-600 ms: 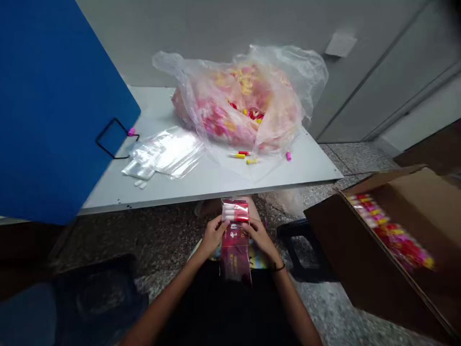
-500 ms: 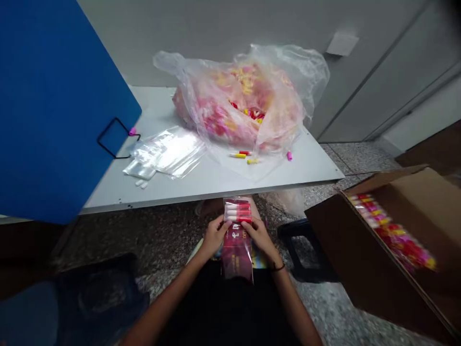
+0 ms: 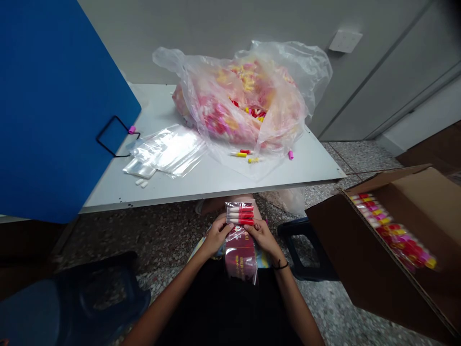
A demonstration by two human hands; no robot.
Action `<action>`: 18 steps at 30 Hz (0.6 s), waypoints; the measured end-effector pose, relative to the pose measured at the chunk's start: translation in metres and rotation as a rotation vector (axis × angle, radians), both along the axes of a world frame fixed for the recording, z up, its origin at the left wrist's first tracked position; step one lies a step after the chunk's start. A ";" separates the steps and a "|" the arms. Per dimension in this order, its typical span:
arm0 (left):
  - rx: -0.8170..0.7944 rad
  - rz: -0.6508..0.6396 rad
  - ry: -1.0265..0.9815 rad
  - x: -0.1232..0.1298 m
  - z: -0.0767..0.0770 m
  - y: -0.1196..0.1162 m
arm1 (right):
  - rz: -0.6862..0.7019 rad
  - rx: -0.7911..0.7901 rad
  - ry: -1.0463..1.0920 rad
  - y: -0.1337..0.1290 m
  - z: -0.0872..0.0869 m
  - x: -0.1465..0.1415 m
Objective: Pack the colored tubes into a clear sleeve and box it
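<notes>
Bag (image 3: 251,271) of clear plastic stands upright between the hands, above the person's lap. A few red-and-white tubes (image 3: 240,215) lie crosswise in its upper end, with a red printed card (image 3: 240,254) below them. The left hand (image 3: 217,238) and right hand (image 3: 262,237) are both half closed, each pinching a side of the bag just under the tubes.

Ahead stands the table (image 3: 219,185), and on it a big plastic sack (image 3: 212,103) stuffed with pink, red and yellow tubes. A few loose tubes (image 3: 239,154) lie by its mouth, and a pink cap (image 3: 290,154) lies near its edge. A stack of clear bags (image 3: 169,151) lies to the left, beside a blue board (image 3: 54,110) with a black wire handle (image 3: 112,137).

To the right, on the floor, sits an open cardboard box (image 3: 360,245) — rows of red, pink and yellow tubes (image 3: 394,235) fill its near side, blurred toward the far end. A black stool (image 3: 306,250) stands just beside it.
</notes>
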State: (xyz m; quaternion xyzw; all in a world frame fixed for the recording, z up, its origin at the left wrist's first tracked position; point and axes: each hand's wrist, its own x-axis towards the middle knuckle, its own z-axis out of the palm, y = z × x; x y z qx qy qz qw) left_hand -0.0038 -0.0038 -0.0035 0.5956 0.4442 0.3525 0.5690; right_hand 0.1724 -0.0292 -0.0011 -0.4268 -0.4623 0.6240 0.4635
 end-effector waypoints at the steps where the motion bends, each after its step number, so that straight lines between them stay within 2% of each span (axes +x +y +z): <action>1: -0.004 0.005 -0.007 0.001 0.001 0.000 | -0.012 -0.014 0.000 0.000 0.000 -0.001; 6: 0.010 0.116 -0.049 0.003 0.004 0.000 | -0.112 -0.013 -0.017 0.000 0.003 -0.006; 10: -0.020 0.383 -0.111 0.001 0.000 0.003 | -0.036 -0.166 0.069 -0.008 0.004 -0.004; 13: -0.036 0.666 -0.265 0.001 -0.005 0.011 | -0.008 -0.192 0.194 -0.014 0.000 -0.003; 15: 0.000 0.809 -0.394 0.003 -0.005 0.019 | 0.001 -0.176 0.342 -0.014 -0.003 -0.004; 16: 0.012 0.843 -0.460 0.005 -0.003 0.023 | 0.011 -0.170 0.417 -0.012 -0.005 -0.006; 18: -0.025 0.831 -0.595 0.008 0.001 0.032 | 0.011 -0.160 0.499 -0.006 -0.008 -0.010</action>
